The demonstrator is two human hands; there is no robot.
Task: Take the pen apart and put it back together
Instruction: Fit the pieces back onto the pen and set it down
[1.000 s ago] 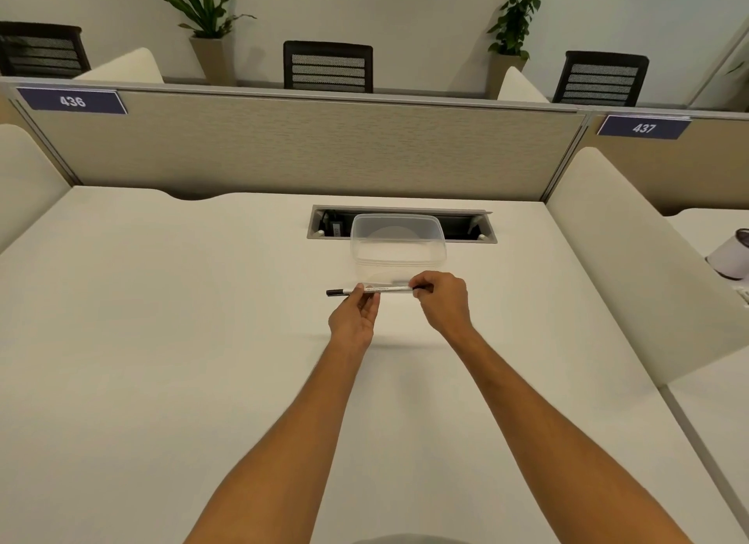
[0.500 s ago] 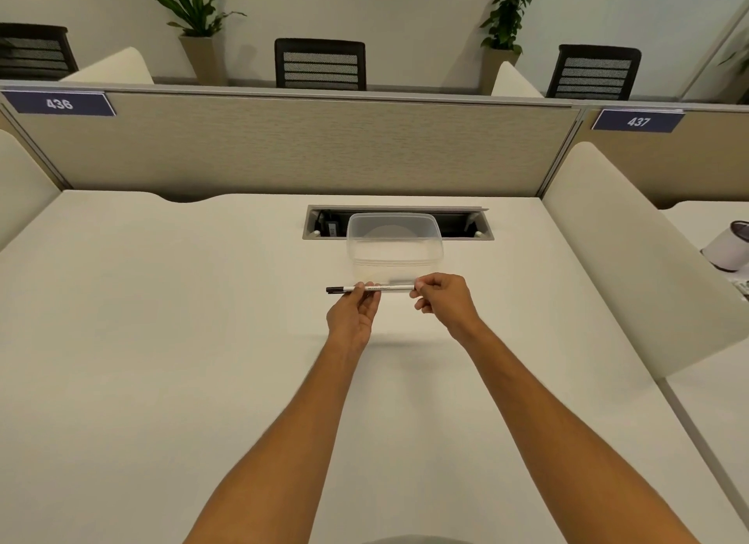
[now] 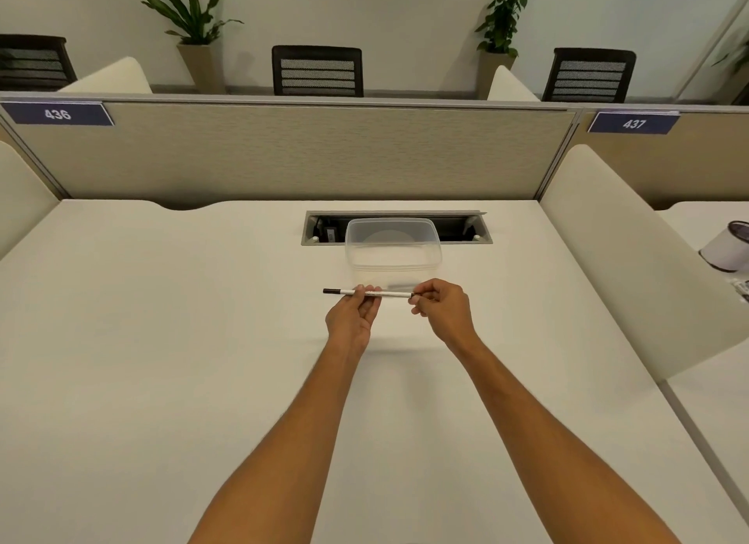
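White desk (image 3: 162, 361), bounded at its far edge by a beige partition panel (image 3: 304, 154) bearing the labels 436 and 437. Cable tray opening (image 3: 320, 229) recessed in the desk near the partition. Clear plastic container (image 3: 392, 245) standing on the desk, its far rim overlapping the tray opening. Left hand (image 3: 352, 316) and right hand (image 3: 444, 312) raised just in front of the container, on its near side. Pen (image 3: 389, 294), white barrel with a black left end, held level between the hands: left fingers pinch the barrel near mid-length; right fingertips pinch its right end.
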